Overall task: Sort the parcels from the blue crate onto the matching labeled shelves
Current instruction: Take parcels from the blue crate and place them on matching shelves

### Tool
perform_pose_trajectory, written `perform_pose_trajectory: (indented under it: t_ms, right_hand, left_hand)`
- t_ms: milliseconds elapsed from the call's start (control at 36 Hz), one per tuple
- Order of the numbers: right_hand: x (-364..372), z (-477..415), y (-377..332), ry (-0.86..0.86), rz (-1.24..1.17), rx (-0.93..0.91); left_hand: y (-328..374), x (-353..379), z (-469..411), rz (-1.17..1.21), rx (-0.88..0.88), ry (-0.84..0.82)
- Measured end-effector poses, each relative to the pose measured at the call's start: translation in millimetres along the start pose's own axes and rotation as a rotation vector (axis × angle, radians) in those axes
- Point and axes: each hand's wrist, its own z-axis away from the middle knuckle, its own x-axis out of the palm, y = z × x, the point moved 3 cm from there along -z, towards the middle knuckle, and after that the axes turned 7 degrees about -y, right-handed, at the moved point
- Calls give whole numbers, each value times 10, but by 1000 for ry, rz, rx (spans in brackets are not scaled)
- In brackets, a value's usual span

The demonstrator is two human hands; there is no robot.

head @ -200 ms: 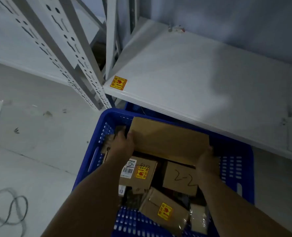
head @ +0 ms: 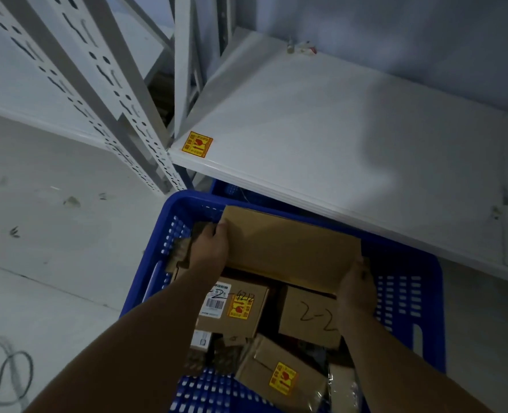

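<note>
Gripping the flat cardboard parcel [head: 291, 248] much as before, left hand [head: 209, 248] curled round its left end, right hand [head: 355, 286] clasping its right corner, blue crate [head: 184, 201] beneath the fingers

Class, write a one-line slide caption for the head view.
Left hand and right hand grip a flat parcel in the blue crate, beside a white shelf.

body: person, two forearms | left grip [head: 209, 248]: bare | right grip [head: 355, 289]: bare | forearms: bare to frame edge
</note>
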Motion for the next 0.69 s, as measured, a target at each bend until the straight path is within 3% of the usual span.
perform_pose_trajectory:
  t_ms: [361,528,694]
  right_hand:
    - [-179,114,80,-157,-327,100]
    - [-523,396,-25,-250,-292,177]
    - [-933,749,-314,-453,-342,250]
  left_hand:
    - [-134,-57,132,353,-27,97]
    - [32,-266,348,463,-169,-49]
    - [188,-347,726,456,-273,-240]
